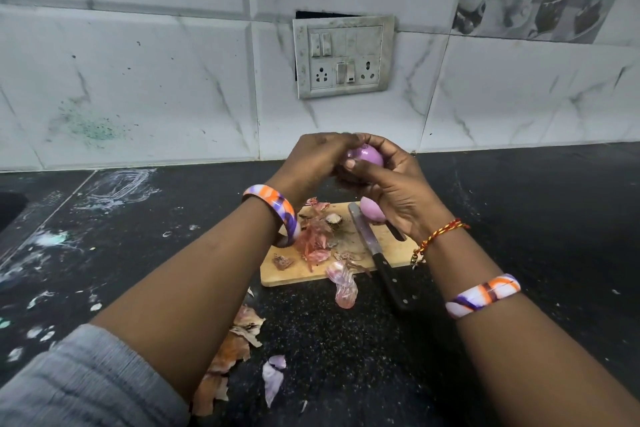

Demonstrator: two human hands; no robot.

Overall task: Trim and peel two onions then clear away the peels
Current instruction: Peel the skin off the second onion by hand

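At frame centre a glossy purple peeled onion (367, 154) is gripped by curled fingers of both left hand (317, 163) and right hand (394, 184), above a pale wooden cutting board (298, 270) where a second peeled onion (371, 210), black-handled knife (375, 253) and pink papery peels (317, 239) are seen.

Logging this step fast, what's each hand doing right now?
Left hand: fingers curled round the onion, holding it.
Right hand: also gripping the same onion, thumb pressed on it.
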